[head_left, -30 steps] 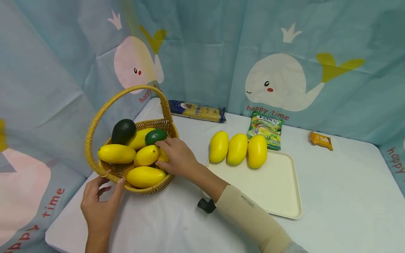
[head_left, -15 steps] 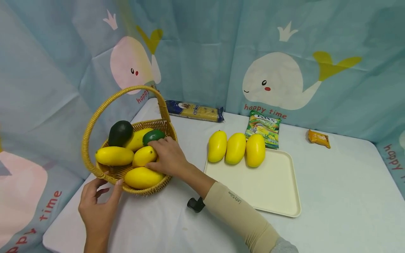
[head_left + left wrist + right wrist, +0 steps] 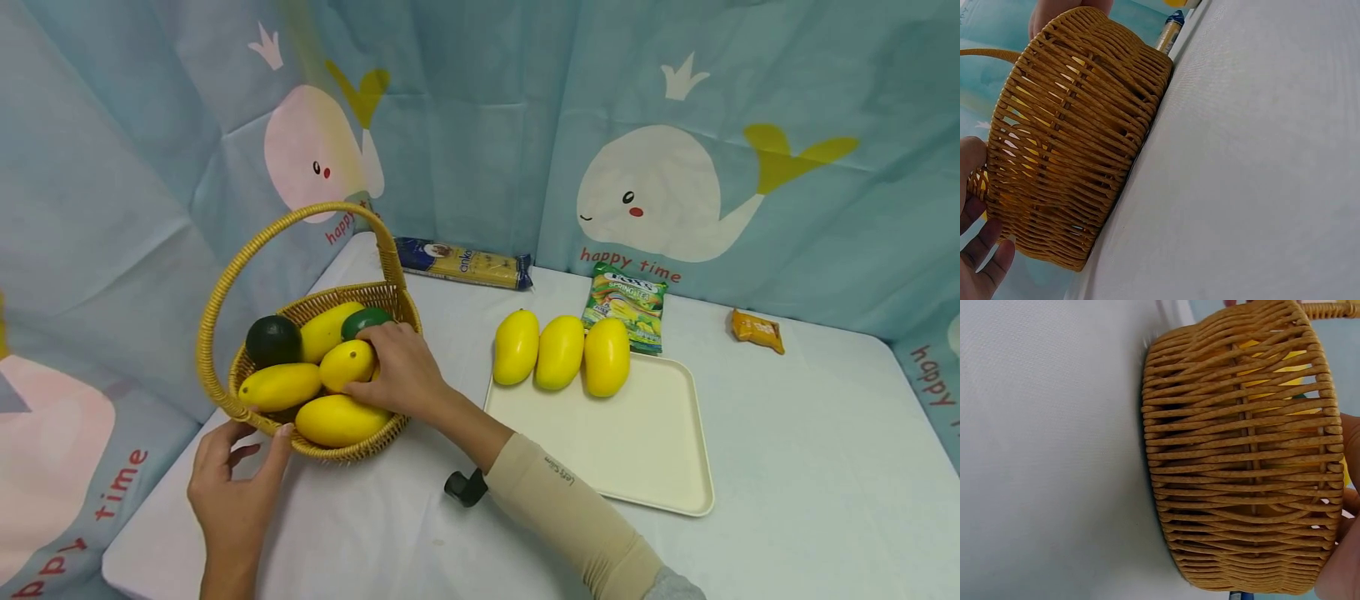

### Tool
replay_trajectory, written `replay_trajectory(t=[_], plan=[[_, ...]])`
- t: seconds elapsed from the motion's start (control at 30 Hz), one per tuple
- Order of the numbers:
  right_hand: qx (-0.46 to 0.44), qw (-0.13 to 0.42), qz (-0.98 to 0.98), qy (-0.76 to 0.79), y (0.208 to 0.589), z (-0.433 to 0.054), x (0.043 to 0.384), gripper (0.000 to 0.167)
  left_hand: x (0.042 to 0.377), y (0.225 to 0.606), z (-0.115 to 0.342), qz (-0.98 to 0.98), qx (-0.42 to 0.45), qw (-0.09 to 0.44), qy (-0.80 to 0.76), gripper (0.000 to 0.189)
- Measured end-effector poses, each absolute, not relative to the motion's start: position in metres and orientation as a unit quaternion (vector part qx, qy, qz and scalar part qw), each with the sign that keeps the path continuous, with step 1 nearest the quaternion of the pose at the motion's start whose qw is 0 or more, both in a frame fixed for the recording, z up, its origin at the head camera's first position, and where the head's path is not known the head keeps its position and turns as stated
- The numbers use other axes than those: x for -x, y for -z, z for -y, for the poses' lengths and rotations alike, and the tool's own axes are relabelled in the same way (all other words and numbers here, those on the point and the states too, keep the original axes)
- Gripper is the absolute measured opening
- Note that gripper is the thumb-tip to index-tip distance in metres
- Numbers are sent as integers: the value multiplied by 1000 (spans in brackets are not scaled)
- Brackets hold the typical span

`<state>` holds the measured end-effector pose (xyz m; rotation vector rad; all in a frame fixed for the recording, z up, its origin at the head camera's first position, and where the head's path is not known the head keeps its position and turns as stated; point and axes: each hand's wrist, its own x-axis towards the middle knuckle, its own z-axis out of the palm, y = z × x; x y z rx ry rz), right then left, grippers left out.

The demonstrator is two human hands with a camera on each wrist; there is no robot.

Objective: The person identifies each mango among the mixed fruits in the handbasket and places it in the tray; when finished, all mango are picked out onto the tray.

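Note:
A yellow wicker basket [image 3: 360,450] with a tall arched handle stands on the left of the table. In it lie several yellow mangoes [image 3: 341,421], a dark avocado [image 3: 274,342] and a smaller green fruit [image 3: 365,322], partly covered by fingers. My left hand [image 3: 236,492] grips the near-left rim by the handle's foot, thumb in front; the left wrist view shows its fingers against the weave [image 3: 1079,137]. My right hand [image 3: 405,371] reaches over the right rim, thumb and fingers around the right end of the middle mango [image 3: 347,365]. Its palm hides what lies beneath.
Right of the basket is a cream tray [image 3: 637,450] with three mangoes [image 3: 560,353] along its far edge. Behind are a green candy bag [image 3: 626,308] and a pasta packet [image 3: 465,264]. A small orange packet [image 3: 757,331] lies far right; a black object [image 3: 465,488] sits by the right forearm.
My right hand has moved slightly left into the basket. The avocado has tipped down and left, the left mango has shifted, and the middle mango has risen a little. My left hand stays on the rim.

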<state>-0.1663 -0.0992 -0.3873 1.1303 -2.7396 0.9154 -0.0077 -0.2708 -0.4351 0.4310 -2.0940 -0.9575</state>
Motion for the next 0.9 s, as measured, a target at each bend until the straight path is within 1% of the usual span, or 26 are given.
replay_trajectory(t=[0.27,0.5,0.57,0.9], plan=[[-363,-13,848,-386,386,93,168,62,8,434,271,825,-170,391,372,44],[-349,-45,817,-458,385,90,168,80,8,434,270,825,-177,391,369,43],[-343,-51,807,-477,384,89,166,82,8,434,270,824,-176,391,369,43],[-360,-43,764,-534,382,87,162,74,8,433,269,825,-179,392,367,43]])
